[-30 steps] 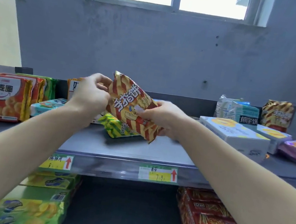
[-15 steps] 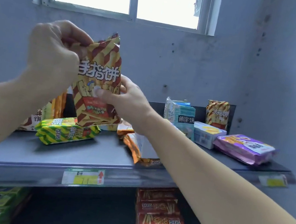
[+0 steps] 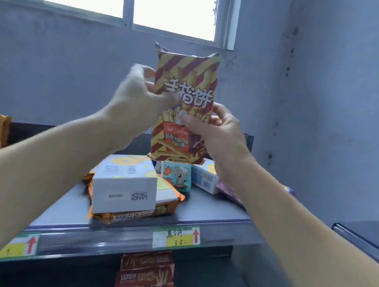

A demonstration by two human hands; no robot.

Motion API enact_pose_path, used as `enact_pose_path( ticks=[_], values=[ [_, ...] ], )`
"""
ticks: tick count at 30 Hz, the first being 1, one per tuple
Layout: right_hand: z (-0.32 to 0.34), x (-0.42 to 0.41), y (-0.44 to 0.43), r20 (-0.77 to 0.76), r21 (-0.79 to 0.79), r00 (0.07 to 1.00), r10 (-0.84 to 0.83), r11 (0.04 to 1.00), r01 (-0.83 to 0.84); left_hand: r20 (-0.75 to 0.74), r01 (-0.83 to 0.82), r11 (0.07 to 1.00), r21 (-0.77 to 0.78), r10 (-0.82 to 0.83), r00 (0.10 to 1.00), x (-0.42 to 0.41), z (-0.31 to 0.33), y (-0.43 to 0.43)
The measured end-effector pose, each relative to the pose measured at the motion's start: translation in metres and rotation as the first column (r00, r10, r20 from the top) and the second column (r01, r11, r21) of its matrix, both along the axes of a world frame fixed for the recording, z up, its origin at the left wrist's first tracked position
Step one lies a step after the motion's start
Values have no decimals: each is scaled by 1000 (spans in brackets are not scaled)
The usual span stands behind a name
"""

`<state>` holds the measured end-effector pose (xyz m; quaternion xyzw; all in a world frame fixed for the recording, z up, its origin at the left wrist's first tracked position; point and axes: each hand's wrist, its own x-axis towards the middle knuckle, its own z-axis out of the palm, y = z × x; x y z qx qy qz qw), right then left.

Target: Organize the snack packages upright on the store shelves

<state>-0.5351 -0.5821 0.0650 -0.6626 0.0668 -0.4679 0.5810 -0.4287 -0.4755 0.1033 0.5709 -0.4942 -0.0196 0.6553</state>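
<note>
Cluttered shelf (image 3: 217,212) offers little footing, so the striped finger-biscuit bag (image 3: 187,73), pinched by left hand (image 3: 139,95) and right hand (image 3: 217,133), may topple.

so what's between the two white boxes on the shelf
A teal packet with a cartoon mouse, between the big white box and the smaller white box; head view.

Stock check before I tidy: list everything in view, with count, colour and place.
metal shelf: one, grey, price tags on its edge
flat plastic packets: count unclear, orange, shelf front
cardboard box: one, white, lying on those packets
small mouse-picture carton: one, teal, behind the cardboard box
striped snack bag: one, yellow and red, held upright above the shelf
stick-biscuit boxes: several, red, stacked below the shelf
left hand: holds the bag's left edge
right hand: grips the bag's right side
</note>
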Motion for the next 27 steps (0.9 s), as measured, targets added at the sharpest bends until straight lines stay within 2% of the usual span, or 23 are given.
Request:
enact_pose_path(
  ticks=[3, 8, 11, 19, 27],
  values=[
    [0, -25, -28, 21, 2, 992, -124, 992, 124, -13, 155, 974, 167, -155, 988, -15, -7, -31],
    [-1, -59, -69, 17, -54, 945, -326, 944, 327, -11, 229, 910, 347, -240, 971, -39, -4, -81],
    [-2, -76, -90, -27, -88, 923, -384, 921, 381, -13, 219, 851, 478, -242, 970, -47, 0, -112],
    [-4, -99, -159, -56, -115, 900, -432, 898, 424, -26, 242, 822, 515, -267, 963, -67, 1, -194],
    [-15, -92, -258, -129, -111, 927, -351, 934, 338, -49, 119, 820, 560, -111, 993, -72, -14, -278]
  ],
)
